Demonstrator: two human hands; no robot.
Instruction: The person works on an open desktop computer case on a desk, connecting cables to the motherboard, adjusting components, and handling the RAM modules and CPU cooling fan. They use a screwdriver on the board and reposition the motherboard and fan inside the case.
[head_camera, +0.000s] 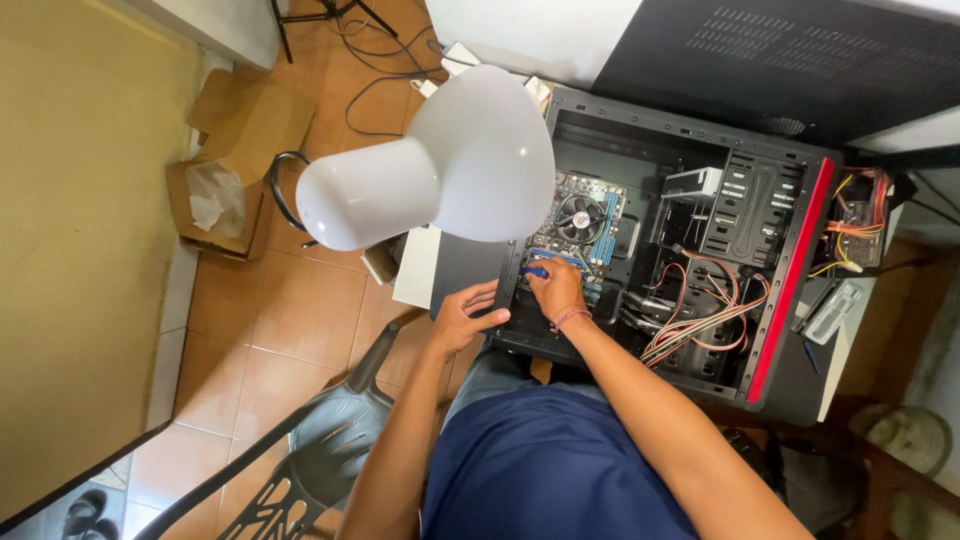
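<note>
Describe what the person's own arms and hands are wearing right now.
Both arms are bare to the elbow, with no sleeves in view and no gloves. The right hand has a thin pinkish-red band around its wrist. The left hand shows no band, watch or ring. I can't make out anything on the fingers.

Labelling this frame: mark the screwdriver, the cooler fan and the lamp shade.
screwdriver (537, 271), head view, blue handle by the right hand.
cooler fan (580, 217), head view, hub of the fan.
lamp shade (470, 160), head view, white flared part.
</note>
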